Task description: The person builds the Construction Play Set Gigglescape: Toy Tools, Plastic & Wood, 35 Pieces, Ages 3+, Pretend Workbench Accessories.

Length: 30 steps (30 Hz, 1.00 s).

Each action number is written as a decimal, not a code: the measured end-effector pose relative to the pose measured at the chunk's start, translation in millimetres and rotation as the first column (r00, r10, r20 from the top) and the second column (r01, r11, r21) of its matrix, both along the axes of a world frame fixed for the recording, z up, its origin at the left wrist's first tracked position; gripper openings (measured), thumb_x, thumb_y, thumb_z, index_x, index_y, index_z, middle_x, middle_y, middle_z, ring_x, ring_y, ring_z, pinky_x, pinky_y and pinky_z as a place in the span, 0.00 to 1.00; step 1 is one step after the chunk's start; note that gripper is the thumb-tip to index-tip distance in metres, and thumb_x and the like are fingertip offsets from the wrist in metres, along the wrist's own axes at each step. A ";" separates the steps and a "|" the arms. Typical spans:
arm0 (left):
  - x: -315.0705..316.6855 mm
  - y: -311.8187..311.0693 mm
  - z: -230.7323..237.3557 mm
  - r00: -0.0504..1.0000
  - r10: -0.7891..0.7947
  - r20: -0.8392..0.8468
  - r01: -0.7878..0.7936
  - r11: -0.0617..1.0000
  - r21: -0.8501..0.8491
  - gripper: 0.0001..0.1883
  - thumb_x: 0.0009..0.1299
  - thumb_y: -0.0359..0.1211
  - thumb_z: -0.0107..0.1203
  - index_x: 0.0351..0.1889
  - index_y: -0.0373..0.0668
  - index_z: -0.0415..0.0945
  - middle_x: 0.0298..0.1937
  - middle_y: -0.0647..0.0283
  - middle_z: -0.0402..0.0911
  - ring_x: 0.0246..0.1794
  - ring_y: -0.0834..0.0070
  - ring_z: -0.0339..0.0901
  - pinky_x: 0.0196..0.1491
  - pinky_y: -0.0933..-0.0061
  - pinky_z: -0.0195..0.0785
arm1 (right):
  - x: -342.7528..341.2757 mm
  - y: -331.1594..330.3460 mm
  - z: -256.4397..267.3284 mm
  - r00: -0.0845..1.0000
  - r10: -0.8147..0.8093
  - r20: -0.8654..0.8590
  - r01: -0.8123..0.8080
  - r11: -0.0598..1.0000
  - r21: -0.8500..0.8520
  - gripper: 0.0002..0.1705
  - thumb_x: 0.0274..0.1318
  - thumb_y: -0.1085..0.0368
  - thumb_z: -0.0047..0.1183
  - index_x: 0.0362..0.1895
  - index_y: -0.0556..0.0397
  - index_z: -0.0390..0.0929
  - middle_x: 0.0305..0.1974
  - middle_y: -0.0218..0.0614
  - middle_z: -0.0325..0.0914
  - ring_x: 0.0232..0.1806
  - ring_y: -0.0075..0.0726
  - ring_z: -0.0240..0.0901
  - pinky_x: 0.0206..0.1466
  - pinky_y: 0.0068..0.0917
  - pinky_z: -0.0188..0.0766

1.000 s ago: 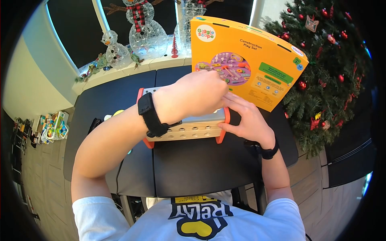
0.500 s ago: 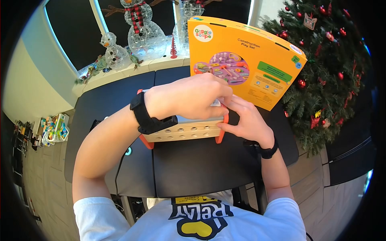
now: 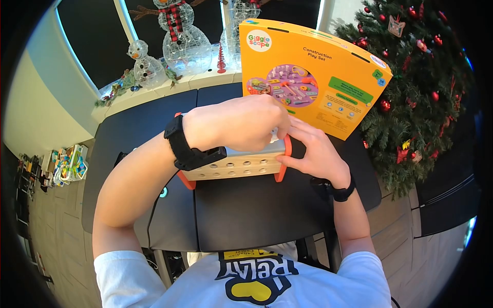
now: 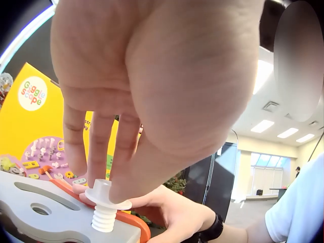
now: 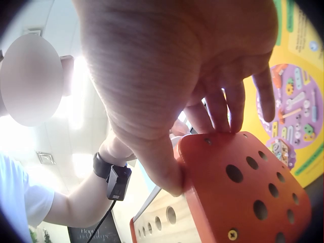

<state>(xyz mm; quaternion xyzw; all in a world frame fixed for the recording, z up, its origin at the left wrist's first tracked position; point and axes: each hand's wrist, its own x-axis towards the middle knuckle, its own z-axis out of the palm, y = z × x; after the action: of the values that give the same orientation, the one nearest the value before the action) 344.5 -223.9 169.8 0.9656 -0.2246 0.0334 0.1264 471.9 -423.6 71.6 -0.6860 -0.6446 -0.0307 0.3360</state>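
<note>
At the frame's centre, a person's left hand [image 3: 239, 123] pinches a ribbed white plastic screw [image 4: 105, 206], its threads visible only in the left wrist view, while the right hand [image 3: 318, 155] grips the perforated red end [image 5: 228, 198] of a pale wooden toy workbench [image 3: 239, 169] on the black counter [image 3: 257, 215]. At far left, a white bin [image 3: 78, 148] holds colourful items [image 3: 77, 167] I cannot name.

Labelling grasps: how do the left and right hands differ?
The left hand pinches the white screw; the right hand holds the red end panel. The left hand is over the grey top; the right hand is at its end. Both wrists wear black straps.
</note>
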 end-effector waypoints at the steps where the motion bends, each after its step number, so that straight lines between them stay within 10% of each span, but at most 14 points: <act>1: -0.2 0.0 1.1 1.000 -0.010 -0.012 0.009 0.999 -0.039 0.10 0.66 0.31 0.65 0.42 0.35 0.84 0.42 0.49 0.85 0.47 0.49 0.83 0.50 0.55 0.77 | -0.1 0.1 0.5 1.000 0.000 -0.007 -0.001 1.000 -0.011 0.41 0.50 0.56 0.73 0.68 0.58 0.75 0.69 0.53 0.73 0.75 0.54 0.67 0.75 0.43 0.67; 9: -1.9 -7.0 -13.2 0.944 0.123 0.307 -0.153 0.985 0.078 0.11 0.69 0.36 0.63 0.38 0.36 0.84 0.33 0.53 0.83 0.37 0.52 0.82 0.42 0.55 0.77 | -2.0 -0.1 2.1 1.000 -0.011 -0.013 0.011 1.000 -0.007 0.41 0.51 0.55 0.72 0.69 0.57 0.75 0.71 0.51 0.73 0.75 0.53 0.67 0.75 0.43 0.66; 24: 3.3 8.2 -0.6 0.995 -0.053 -0.088 0.043 0.992 -0.118 0.06 0.64 0.24 0.61 0.39 0.34 0.83 0.37 0.52 0.84 0.45 0.51 0.83 0.51 0.59 0.77 | -0.6 0.1 0.5 1.000 0.003 -0.007 -0.003 1.000 0.003 0.41 0.51 0.55 0.72 0.68 0.58 0.75 0.70 0.53 0.73 0.75 0.54 0.67 0.75 0.43 0.66; 30: 0.9 -8.5 -3.2 0.961 0.173 0.216 -0.179 0.984 0.010 0.07 0.67 0.30 0.61 0.38 0.35 0.83 0.37 0.51 0.85 0.42 0.53 0.84 0.45 0.57 0.78 | -1.1 -0.6 0.8 1.000 -0.011 -0.002 0.011 1.000 -0.010 0.42 0.51 0.55 0.72 0.69 0.58 0.75 0.70 0.52 0.73 0.75 0.53 0.67 0.75 0.43 0.67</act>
<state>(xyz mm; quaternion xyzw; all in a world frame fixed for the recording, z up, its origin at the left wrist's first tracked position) 345.3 -232.4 166.7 0.9743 -0.1506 0.1451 0.0837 470.8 -424.2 72.4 -0.6912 -0.6406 -0.0284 0.3331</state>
